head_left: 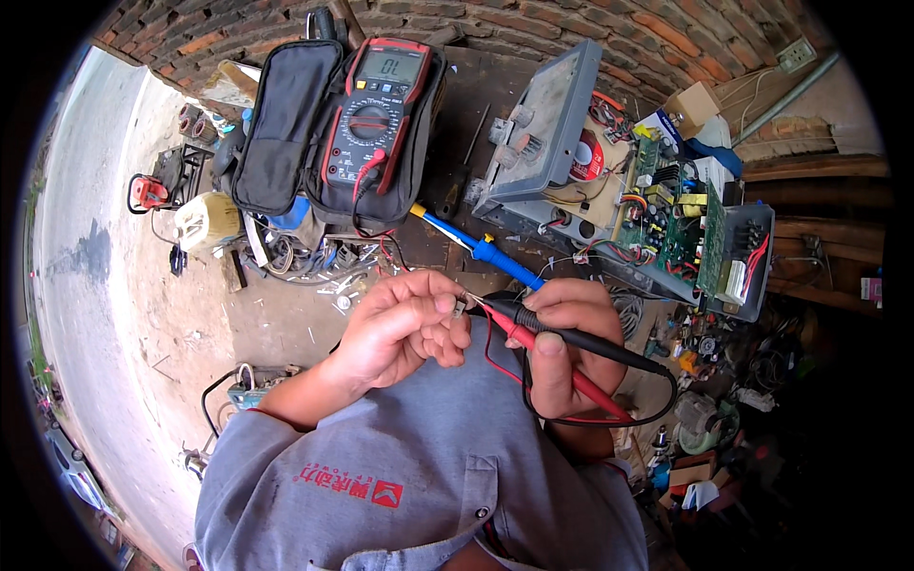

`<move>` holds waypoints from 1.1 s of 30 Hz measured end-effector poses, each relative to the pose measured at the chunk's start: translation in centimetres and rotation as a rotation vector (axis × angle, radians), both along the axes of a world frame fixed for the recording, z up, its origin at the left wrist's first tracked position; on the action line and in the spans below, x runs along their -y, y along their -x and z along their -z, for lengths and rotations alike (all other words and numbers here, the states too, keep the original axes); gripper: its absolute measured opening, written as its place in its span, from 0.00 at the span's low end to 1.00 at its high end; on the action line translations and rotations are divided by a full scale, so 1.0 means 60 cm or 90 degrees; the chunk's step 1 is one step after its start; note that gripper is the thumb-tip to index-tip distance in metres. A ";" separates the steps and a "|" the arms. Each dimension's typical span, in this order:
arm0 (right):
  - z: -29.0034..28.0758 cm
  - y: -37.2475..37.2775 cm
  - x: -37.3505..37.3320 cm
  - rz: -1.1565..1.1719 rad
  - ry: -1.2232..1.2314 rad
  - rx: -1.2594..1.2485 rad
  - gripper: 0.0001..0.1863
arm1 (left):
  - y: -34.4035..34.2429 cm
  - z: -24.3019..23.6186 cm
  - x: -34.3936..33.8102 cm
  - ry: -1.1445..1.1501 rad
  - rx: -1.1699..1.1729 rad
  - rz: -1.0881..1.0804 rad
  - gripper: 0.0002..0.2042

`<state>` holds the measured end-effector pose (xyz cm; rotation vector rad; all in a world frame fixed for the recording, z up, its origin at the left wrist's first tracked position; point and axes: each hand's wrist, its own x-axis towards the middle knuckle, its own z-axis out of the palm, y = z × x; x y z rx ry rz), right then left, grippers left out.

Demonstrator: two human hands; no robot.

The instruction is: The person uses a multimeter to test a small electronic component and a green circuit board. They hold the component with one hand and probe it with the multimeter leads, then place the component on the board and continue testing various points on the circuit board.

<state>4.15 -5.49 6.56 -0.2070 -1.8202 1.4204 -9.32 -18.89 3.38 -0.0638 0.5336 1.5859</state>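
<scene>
My left hand (pixel 400 324) pinches a small metal component (pixel 460 306) between thumb and index finger, the other fingers curled below it. Close on its right, my right hand (pixel 571 343) grips a black test probe (pixel 533 322) and a red test probe (pixel 595 392) together, their tips at the component; whether both touch it I cannot tell. The black and red leads loop below that hand. Above, a red-and-grey multimeter (pixel 367 114), its display lit, lies in an open black case (pixel 271 133), with a lead plugged in. A blue-and-yellow pen-shaped tool (pixel 490 255) lies beyond my hands.
An opened grey device (pixel 562 114) with exposed circuit boards (pixel 666 209) sits at upper right. A screwdriver (pixel 457 190) lies beside the case. A yellow jerrycan (pixel 205 224), cables and scattered parts are on the left ground, more clutter at lower right, a brick wall behind.
</scene>
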 end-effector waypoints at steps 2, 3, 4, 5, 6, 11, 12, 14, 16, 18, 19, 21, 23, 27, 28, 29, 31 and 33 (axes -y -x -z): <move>-0.001 -0.001 -0.001 -0.001 -0.002 0.004 0.08 | 0.000 0.000 0.000 -0.001 0.003 -0.001 0.08; -0.001 -0.001 -0.001 -0.001 -0.002 0.006 0.08 | -0.001 -0.001 -0.001 -0.002 0.005 -0.003 0.07; -0.001 -0.002 -0.001 -0.002 -0.004 0.007 0.08 | -0.001 -0.001 -0.001 -0.003 0.006 -0.004 0.07; -0.001 -0.003 0.000 -0.001 -0.006 0.008 0.08 | -0.001 -0.002 -0.001 -0.004 0.007 -0.004 0.07; -0.001 -0.003 0.000 -0.001 -0.008 0.008 0.08 | -0.002 -0.002 -0.001 -0.003 0.004 -0.004 0.07; 0.007 -0.007 -0.010 -0.038 -0.117 0.032 0.09 | -0.003 -0.001 -0.002 0.008 -0.013 -0.002 0.07; 0.007 -0.007 -0.009 -0.037 -0.116 0.031 0.09 | -0.003 -0.002 -0.002 0.010 -0.016 -0.003 0.07; 0.003 -0.006 -0.001 -0.009 -0.053 0.020 0.08 | -0.004 -0.002 -0.002 0.012 -0.022 -0.003 0.07; 0.002 -0.007 0.002 0.005 -0.020 0.016 0.08 | -0.004 -0.002 -0.001 0.015 -0.029 -0.005 0.07; 0.002 -0.007 0.002 0.005 -0.016 0.022 0.08 | -0.003 -0.002 -0.002 0.016 -0.031 -0.006 0.07; 0.002 -0.007 0.003 0.006 -0.018 0.024 0.08 | -0.003 -0.002 -0.003 0.015 -0.032 -0.006 0.07; 0.002 -0.007 0.003 0.005 -0.021 0.027 0.08 | -0.003 -0.001 -0.002 0.013 -0.032 -0.008 0.07; 0.006 -0.005 -0.004 -0.020 -0.087 0.025 0.09 | -0.002 -0.001 -0.002 0.009 -0.030 -0.008 0.07; 0.010 -0.002 -0.006 -0.030 -0.115 0.019 0.09 | -0.001 -0.003 -0.004 0.012 -0.026 -0.010 0.06; 0.007 -0.002 -0.004 -0.020 -0.096 0.025 0.08 | 0.000 -0.004 -0.003 0.014 -0.029 -0.011 0.06; 0.001 -0.002 -0.001 -0.008 -0.077 0.031 0.08 | 0.001 -0.004 -0.004 0.016 -0.034 -0.009 0.06; -0.004 -0.006 0.003 0.004 -0.061 0.044 0.08 | -0.002 -0.001 -0.004 0.035 -0.041 -0.014 0.06; -0.003 -0.006 0.002 0.000 -0.060 0.044 0.08 | -0.003 -0.003 -0.003 0.046 -0.047 -0.023 0.05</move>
